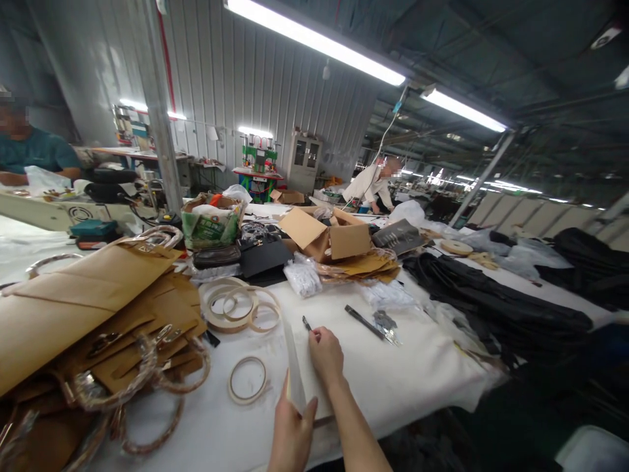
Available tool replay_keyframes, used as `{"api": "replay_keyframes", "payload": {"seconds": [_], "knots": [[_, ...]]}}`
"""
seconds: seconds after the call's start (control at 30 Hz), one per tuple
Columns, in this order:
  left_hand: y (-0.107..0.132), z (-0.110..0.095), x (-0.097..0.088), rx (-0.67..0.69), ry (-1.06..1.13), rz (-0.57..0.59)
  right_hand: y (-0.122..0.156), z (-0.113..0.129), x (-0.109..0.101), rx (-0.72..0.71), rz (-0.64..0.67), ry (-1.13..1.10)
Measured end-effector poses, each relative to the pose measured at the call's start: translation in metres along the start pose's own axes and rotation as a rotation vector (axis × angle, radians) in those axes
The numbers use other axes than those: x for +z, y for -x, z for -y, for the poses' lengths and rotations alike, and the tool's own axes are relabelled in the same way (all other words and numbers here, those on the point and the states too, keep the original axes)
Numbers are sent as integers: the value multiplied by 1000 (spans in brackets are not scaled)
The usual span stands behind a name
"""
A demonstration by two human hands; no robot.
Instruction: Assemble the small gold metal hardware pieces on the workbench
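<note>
My left hand (291, 432) is closed on the near end of a thin white strip (293, 367) that stands on edge on the white table (407, 373). My right hand (325, 354) is closed in a pinch on a small dark pen-like tool (307, 323), its tip near the strip's far end. A single ring of tape (247, 379) lies just left of my hands. A dark knife-like tool (364, 322) and small metal parts (388, 326) lie to the right.
Tan bag pieces with wrapped ring handles (113, 328) pile up at the left. Tape rolls (240, 305), open cardboard boxes (327, 239) and black material (491, 305) crowd the back and right. One person sits far left (34, 154), another stands far back (376, 183).
</note>
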State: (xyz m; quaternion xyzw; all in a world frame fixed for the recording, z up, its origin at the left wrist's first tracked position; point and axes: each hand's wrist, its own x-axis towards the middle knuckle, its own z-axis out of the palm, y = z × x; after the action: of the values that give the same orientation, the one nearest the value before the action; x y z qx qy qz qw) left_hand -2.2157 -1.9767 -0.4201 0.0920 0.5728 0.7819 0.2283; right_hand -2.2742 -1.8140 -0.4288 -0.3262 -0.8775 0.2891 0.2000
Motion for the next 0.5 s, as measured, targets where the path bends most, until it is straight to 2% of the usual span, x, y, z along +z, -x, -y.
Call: {"api": "replay_keyframes", "payload": {"seconds": [0.1,0.23,0.5], "knots": [[-8,17,1,91,-182,-122,5,6,-1,16,2,63],[-16,34,-1,60,-226,-171,4,10,-2,30,8,96],[-18,34,-3,5,-249,-233,1,12,-6,39,56,111]]}}
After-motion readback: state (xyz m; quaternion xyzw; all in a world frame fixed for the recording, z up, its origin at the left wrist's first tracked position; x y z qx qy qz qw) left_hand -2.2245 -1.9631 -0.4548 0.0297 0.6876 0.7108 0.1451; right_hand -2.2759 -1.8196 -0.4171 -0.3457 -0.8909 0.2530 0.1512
